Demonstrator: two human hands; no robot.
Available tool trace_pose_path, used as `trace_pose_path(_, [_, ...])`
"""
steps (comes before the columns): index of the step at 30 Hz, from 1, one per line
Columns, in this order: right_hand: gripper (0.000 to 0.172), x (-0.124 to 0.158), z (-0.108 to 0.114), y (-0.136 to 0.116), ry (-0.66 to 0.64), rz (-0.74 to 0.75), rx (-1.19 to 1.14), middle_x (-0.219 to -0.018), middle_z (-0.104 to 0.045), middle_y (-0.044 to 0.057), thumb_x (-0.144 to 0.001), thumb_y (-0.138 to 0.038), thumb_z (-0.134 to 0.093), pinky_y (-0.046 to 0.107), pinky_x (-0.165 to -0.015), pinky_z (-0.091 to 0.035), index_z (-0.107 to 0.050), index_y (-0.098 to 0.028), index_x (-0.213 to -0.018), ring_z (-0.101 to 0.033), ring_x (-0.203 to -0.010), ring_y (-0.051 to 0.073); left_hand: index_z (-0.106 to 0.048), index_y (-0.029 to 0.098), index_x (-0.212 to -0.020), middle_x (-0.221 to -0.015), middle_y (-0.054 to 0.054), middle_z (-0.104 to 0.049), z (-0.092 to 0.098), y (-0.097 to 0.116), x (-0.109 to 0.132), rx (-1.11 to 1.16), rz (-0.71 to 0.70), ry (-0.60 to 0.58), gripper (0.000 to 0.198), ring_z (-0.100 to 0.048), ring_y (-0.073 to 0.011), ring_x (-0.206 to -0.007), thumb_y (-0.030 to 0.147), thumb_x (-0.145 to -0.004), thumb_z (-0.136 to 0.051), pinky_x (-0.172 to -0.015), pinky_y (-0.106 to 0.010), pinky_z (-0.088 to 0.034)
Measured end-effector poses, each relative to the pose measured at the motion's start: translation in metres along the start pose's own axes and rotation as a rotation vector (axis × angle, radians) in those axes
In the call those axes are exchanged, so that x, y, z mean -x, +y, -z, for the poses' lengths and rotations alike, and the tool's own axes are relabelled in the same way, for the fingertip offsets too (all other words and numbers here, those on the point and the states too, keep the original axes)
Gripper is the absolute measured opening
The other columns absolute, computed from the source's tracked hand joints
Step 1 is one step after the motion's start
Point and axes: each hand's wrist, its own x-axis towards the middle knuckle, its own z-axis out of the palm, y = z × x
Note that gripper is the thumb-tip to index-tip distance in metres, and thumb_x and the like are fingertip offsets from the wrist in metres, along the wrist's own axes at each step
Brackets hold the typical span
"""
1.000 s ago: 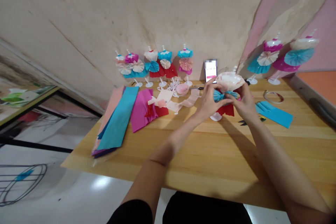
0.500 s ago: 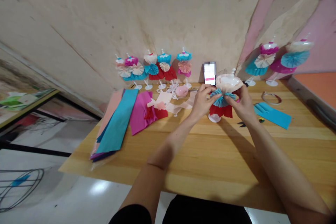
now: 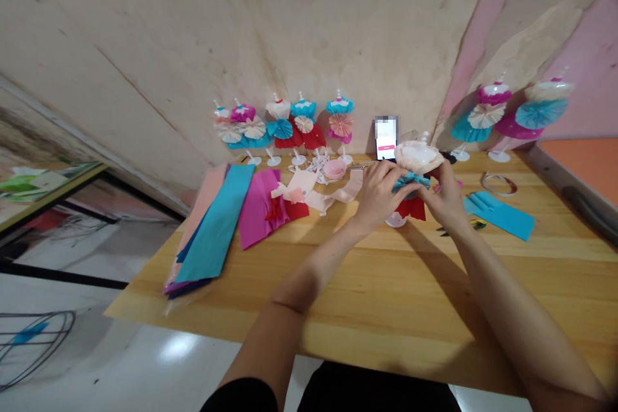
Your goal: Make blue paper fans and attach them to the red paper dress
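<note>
Count at the table: two hands (image 3: 410,196) on one paper dress form (image 3: 418,158). Other paper dress forms (image 3: 303,119): five along the wall, the two leftmost overlapping. Right-hand paper dress forms (image 3: 524,106): two. Total forms: eight. Smartphones (image 3: 386,138): one. Round pink dishes (image 3: 334,169): one. Thin hoops (image 3: 497,184): one. Crepe paper sheets left of the hands: four on top, peach (image 3: 205,212), blue (image 3: 215,225), magenta (image 3: 258,206), red (image 3: 295,209). Blue paper pieces (image 3: 499,215) right of the hands: one. Round wire frames (image 3: 33,341) on the floor: one.
</note>
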Motion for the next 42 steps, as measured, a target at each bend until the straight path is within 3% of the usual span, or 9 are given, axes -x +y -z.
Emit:
trace_pose_path(8, [0.060, 0.000, 0.000, -0.004, -0.016, -0.009, -0.007, -0.133, -0.058, 0.009, -0.083, -0.048, -0.068, 0.051, -0.104, -0.047, -0.046, -0.027, -0.135, -0.059, -0.118, 0.029, -0.066, 0.020, -0.097, -0.101, -0.006, -0.055, 0.009, -0.009, -0.007, -0.042, -0.067, 0.088, 0.020, -0.054, -0.0172, -0.100, 0.037, -0.095, -0.056, -0.092, -0.035, -0.046])
trace_pose_path(14, [0.063, -0.001, -0.002, -0.004, -0.022, -0.016, -0.022, -0.134, -0.058, 0.009, -0.082, -0.048, -0.070, 0.050, -0.103, -0.047, -0.046, -0.027, -0.136, -0.059, -0.118, 0.029, -0.068, 0.023, -0.097, -0.116, -0.006, -0.055, 0.008, -0.023, -0.011, 0.021, -0.150, 0.105, 0.015, -0.053, -0.0183, -0.115, 0.034, -0.094, -0.058, -0.102, -0.039, -0.045])
trace_pose_path(21, [0.060, 0.000, -0.003, -0.002, -0.033, -0.026, -0.060, -0.130, -0.059, 0.007, -0.082, -0.050, -0.068, 0.051, -0.103, -0.047, -0.047, -0.030, -0.135, -0.059, -0.117, 0.028, -0.070, 0.025, -0.092, -0.124, -0.006, -0.055, 0.009, -0.012, -0.013, 0.152, -0.125, 0.062, 0.013, -0.052, -0.0200, -0.122, 0.035, -0.091, -0.061, -0.105, -0.042, -0.045])
trace_pose_path(31, [0.056, 0.000, -0.002, -0.005, -0.032, -0.025, -0.069, -0.127, -0.059, 0.007, -0.081, -0.049, -0.070, 0.052, -0.103, -0.046, -0.049, -0.030, -0.130, -0.058, -0.116, 0.030, -0.069, 0.028, -0.102, -0.123, -0.004, -0.061, 0.008, -0.005, -0.004, -0.021, -0.188, 0.018, 0.014, -0.051, -0.0212, -0.128, 0.032, -0.092, -0.061, -0.116, -0.050, -0.030])
trace_pose_path(37, [0.057, 0.000, 0.000, -0.008, -0.040, -0.033, -0.048, -0.129, -0.060, 0.008, -0.082, -0.043, -0.071, 0.051, -0.103, -0.045, -0.048, -0.028, -0.131, -0.059, -0.117, 0.029, -0.069, 0.024, -0.094, -0.137, -0.006, -0.049, 0.011, -0.010, -0.013, 0.103, -0.074, 0.086, 0.014, -0.041, -0.0234, -0.137, 0.034, -0.093, -0.059, -0.114, -0.050, -0.035])
trace_pose_path(42, [0.060, -0.001, 0.001, -0.008, -0.060, -0.023, -0.043, -0.130, -0.059, 0.008, -0.083, -0.046, -0.069, 0.051, -0.105, -0.045, -0.046, -0.029, -0.135, -0.058, -0.119, 0.029, -0.061, 0.024, -0.104, -0.142, -0.008, -0.045, 0.012, -0.017, -0.020, 0.280, -0.083, 0.024, 0.012, -0.046, -0.0191, -0.135, 0.029, -0.096, -0.054, -0.111, -0.044, -0.043])
